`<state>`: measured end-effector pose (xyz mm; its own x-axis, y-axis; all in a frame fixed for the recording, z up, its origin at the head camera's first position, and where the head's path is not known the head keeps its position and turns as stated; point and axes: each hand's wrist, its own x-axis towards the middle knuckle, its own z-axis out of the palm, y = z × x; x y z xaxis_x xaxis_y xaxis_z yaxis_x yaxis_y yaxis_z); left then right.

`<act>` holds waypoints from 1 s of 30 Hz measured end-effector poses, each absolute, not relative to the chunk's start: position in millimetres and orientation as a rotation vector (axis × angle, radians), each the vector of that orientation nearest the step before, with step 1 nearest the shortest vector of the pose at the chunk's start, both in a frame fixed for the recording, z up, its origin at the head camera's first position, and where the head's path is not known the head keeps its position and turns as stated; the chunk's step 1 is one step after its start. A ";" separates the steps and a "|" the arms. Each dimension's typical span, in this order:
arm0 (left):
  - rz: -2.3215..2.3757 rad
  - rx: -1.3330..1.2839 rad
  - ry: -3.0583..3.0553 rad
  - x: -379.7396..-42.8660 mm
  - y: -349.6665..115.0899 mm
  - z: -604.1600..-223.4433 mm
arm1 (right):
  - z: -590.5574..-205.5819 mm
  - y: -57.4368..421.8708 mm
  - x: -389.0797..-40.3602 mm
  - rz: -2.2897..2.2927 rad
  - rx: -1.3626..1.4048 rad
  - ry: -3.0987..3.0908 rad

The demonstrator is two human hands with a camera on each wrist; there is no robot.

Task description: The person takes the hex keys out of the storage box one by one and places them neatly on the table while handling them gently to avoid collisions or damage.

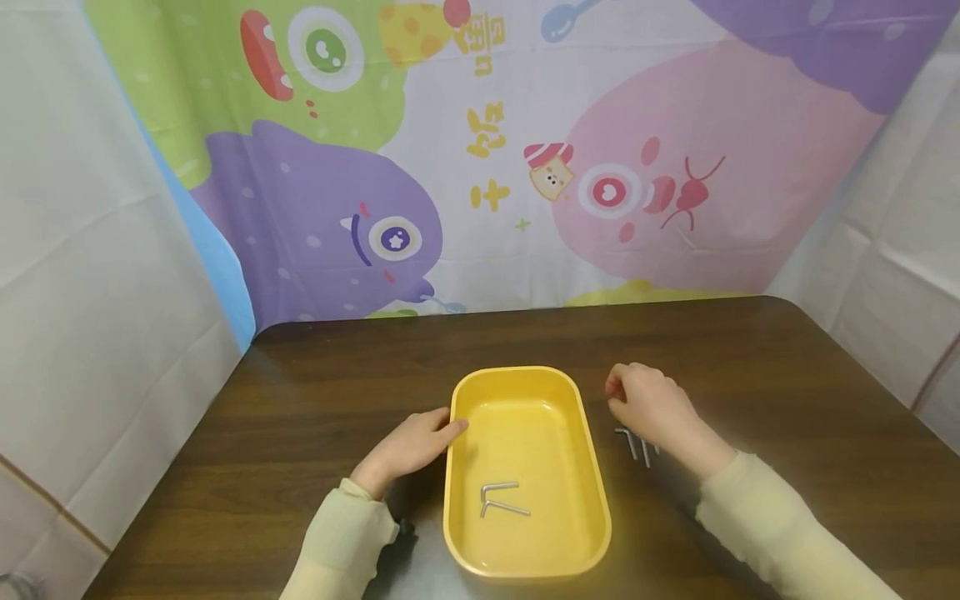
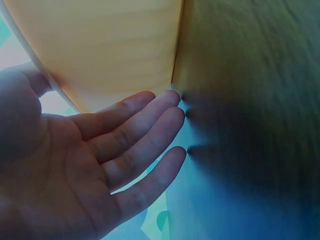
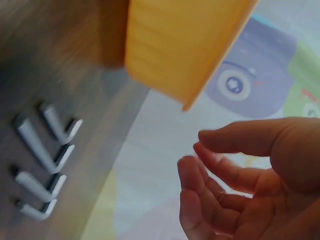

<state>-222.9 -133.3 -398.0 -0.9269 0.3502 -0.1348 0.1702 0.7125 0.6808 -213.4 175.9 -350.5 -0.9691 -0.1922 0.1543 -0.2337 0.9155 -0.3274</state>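
A yellow plastic tray [image 1: 527, 542] with rounded corners stands on the table, and two L-shaped hex keys [image 1: 504, 507] lie inside it. My left hand [image 1: 411, 450] holds the tray's left rim, thumb over the inside and fingers along the outer wall; in the left wrist view the fingertips [image 2: 175, 155] come right down at the tabletop. On the other side, my right hand [image 1: 660, 412] is raised above the table with its fingers loosely bent and nothing between thumb and fingertips. Several more hex keys [image 3: 37, 142] lie in a row below it, partly hidden by that hand in the head view.
The dark wooden table [image 1: 337, 375] has rounded far corners. A cloth printed with cartoon monsters [image 1: 517, 275] hangs behind its far edge, and pale hanging covers [image 1: 97, 208] stand on both sides. A small dark object [image 1: 406, 528] shows by the left sleeve.
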 end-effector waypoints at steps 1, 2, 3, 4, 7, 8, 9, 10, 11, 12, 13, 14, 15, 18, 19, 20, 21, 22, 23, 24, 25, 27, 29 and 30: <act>1.021 0.413 2.667 -222.9 -133.2 -397.8 | -348.8 173.0 -211.6 0.528 0.351 -2.946; 1.018 0.412 2.670 -222.8 -133.1 -397.5 | -347.2 170.1 -209.8 0.531 0.374 -2.932; 1.016 0.410 2.672 -222.8 -133.0 -397.3 | -345.7 167.5 -208.1 0.533 0.400 -2.918; 1.016 0.408 2.673 -222.8 -132.8 -397.1 | -344.4 164.9 -206.5 0.537 0.417 -2.906; 1.010 0.407 2.675 -223.0 -132.6 -396.9 | -341.2 157.8 -202.2 0.541 0.458 -2.864; 1.010 0.406 2.673 -223.1 -132.6 -396.8 | -340.3 155.7 -200.9 0.543 0.468 -2.850; 1.011 0.405 2.672 -223.3 -132.6 -396.8 | -339.4 153.8 -199.7 0.541 0.475 -2.836; 1.009 0.407 2.672 -223.5 -132.7 -396.9 | -338.7 151.7 -198.6 0.540 0.484 -2.822; 1.009 0.408 2.671 -223.8 -132.8 -397.1 | -337.9 149.8 -197.5 0.542 0.495 -2.811; 1.008 0.409 2.671 -224.1 -133.0 -397.3 | -337.2 147.8 -196.4 0.541 0.506 -2.800; 1.009 0.409 2.669 -224.4 -133.1 -397.5 | -336.5 145.9 -195.4 0.541 0.518 -2.790; 1.007 0.409 2.668 -224.7 -133.3 -397.7 | -335.9 143.9 -194.4 0.538 0.530 -2.785; 1.005 0.411 2.669 -224.9 -133.4 -398.0 | -335.4 141.8 -193.5 0.534 0.542 -2.782; 1.003 0.413 2.667 -225.5 -133.6 -398.8 | -333.7 135.2 -189.8 0.526 0.574 -2.794; 1.002 0.413 2.667 -225.6 -133.6 -398.9 | -333.3 132.9 -188.6 0.522 0.584 -2.802; 1.000 0.414 2.668 -225.7 -133.5 -399.1 | -332.9 130.8 -187.4 0.517 0.593 -2.809; 0.999 0.415 2.669 -225.7 -133.5 -399.2 | -332.4 128.7 -186.1 0.514 0.603 -2.813; 1.000 0.415 2.668 -225.7 -133.4 -399.3 | -332.0 126.6 -184.8 0.512 0.610 -2.816; 1.001 0.415 2.668 -225.7 -133.4 -399.4 | -331.7 124.5 -183.7 0.507 0.619 -2.817; 1.000 0.414 2.669 -225.6 -133.5 -399.4 | -331.6 122.5 -182.6 0.502 0.629 -2.813; 1.000 0.413 2.670 -225.4 -133.5 -399.5 | -331.5 120.5 -181.4 0.494 0.640 -2.809; 1.001 0.413 2.671 -225.1 -133.7 -399.5 | -331.3 116.5 -178.8 0.481 0.666 -2.798; 1.003 0.410 2.672 -224.6 -133.8 -399.5 | -332.4 112.1 -176.4 0.460 0.698 -2.789; 1.003 0.410 2.673 -224.4 -133.8 -399.4 | -333.4 109.8 -175.3 0.449 0.715 -2.785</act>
